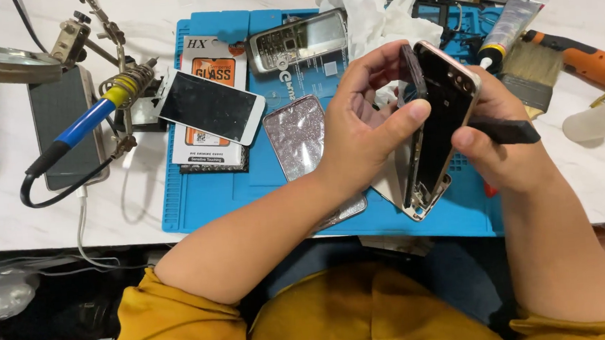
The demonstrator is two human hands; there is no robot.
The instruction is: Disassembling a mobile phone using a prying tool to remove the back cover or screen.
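My left hand grips the edge of an opened smartphone, thumb pressed on its frame and fingers curled behind the lifted dark screen panel. The phone stands tilted on its lower corner over the blue work mat. My right hand holds the phone's other side and a flat black pry tool that sticks out to the right.
On the mat lie a white phone screen on a screen-protector packet, a glittery case, an old keypad phone and a white cloth. A soldering iron in its stand sits left; a brush, glue tube and orange-handled tool lie right.
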